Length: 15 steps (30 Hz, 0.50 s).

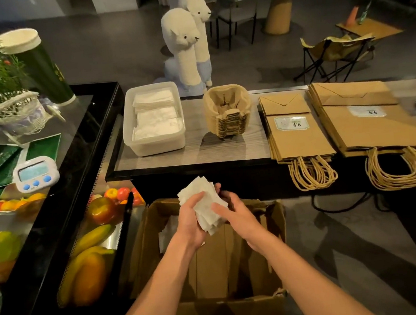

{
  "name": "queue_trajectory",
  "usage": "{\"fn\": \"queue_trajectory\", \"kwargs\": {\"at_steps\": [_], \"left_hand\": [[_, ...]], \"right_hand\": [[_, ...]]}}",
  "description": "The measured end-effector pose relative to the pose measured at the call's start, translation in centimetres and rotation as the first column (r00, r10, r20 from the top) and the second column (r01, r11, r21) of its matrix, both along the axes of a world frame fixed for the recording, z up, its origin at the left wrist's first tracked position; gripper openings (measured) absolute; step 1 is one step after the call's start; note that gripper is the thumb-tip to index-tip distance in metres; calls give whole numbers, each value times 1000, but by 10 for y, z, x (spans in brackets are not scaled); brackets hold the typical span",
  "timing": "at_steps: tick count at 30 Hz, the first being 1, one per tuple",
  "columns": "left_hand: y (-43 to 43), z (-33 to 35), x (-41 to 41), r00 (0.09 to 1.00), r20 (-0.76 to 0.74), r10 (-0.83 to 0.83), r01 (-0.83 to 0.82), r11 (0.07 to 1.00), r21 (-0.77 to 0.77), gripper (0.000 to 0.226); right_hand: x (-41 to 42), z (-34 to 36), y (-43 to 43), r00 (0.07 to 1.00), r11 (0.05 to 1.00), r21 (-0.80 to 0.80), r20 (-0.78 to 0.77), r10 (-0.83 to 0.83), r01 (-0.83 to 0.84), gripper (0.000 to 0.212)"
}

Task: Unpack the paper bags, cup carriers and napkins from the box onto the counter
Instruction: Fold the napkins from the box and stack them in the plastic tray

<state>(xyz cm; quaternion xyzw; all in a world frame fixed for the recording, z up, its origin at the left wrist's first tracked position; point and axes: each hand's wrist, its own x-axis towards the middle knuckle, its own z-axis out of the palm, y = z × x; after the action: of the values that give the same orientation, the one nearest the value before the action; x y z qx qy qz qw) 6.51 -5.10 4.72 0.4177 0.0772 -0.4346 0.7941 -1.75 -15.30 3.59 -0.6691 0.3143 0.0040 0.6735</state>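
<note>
Held a ragged, fanned wad of napkins (202, 198) in both hands, above the open box (212, 266) and short of the worktop (227, 153) edge. Wrapped the left hand (191, 221) round the wad from beneath, with the thumb laid across the top sheet. Pinched the wad's right side with the right hand (236, 211), thumb on top and fingers behind. Left no hand free.

Looked to be squaring the sheets ahead of a transfer into the clear tub (130, 142), already part-filled with white napkins at the worktop's left end. Called for tapping the splayed corners flush first, then carrying the wad flat with support underneath, to guard against thin paper slipping and shedding from a one-sided pinch. Needed lowering onto the tub's pile rather than dropping, for a neat stack.

Showed cup carriers (228, 114) stacked just beside the tub, and two piles of paper bags (299, 136) further right, handles hanging over the edge. Appeared to hold more white sheets low in the box, by its left wall.
</note>
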Motion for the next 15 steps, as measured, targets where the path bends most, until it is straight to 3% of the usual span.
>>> {"fn": "queue_trajectory", "kwargs": {"at_steps": [5,8,13,15], "left_hand": [[-17,23,4,996,93,12,-7,999,-54,30],[-23,33,7,989,144,-35,38,999,-15,35],[-22,36,10,986,169,-2,-16,994,107,30],[-21,36,12,986,160,41,-64,989,137,40]], "right_hand": [[5,18,-10,982,979,128,78,-171,160,45],[9,34,-16,977,954,275,139,-161,118,40],[20,48,-21,982,957,277,141,-128,85,40],[23,50,-22,979,959,264,143,-148,106,41]]}}
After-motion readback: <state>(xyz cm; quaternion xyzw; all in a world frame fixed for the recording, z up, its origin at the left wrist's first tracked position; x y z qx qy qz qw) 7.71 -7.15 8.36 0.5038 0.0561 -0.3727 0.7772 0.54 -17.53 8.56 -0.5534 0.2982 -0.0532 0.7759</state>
